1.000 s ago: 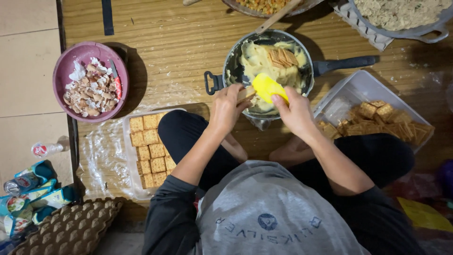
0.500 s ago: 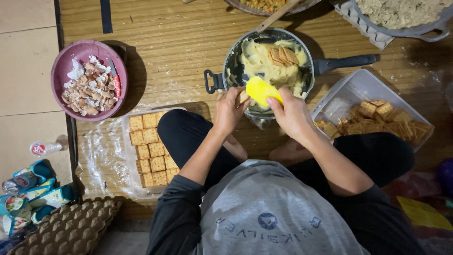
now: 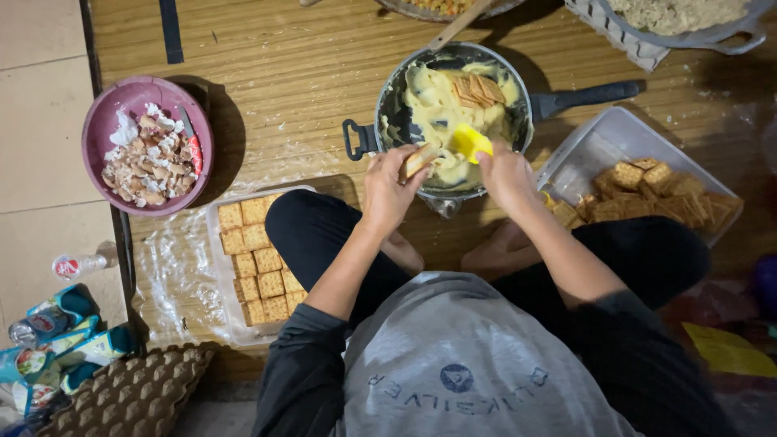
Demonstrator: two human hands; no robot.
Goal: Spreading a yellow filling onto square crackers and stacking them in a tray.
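Left hand (image 3: 387, 188): pinching a square cracker (image 3: 418, 159) over the pan's near rim.
Right hand (image 3: 506, 171): gripping a yellow spatula (image 3: 470, 142), loading cream.
Pan (image 3: 394, 101): sitting mid-floor, between trays.
Tip: spreading thinly, keeping the cracker level, probably avoiding drips.

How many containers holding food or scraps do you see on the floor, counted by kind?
Pan with yellow cream: 1
Purple bowl of eggshells: 1
Clear trays of crackers: 2
Metal dishes at the top edge, partly cut off: 2
Total: 6
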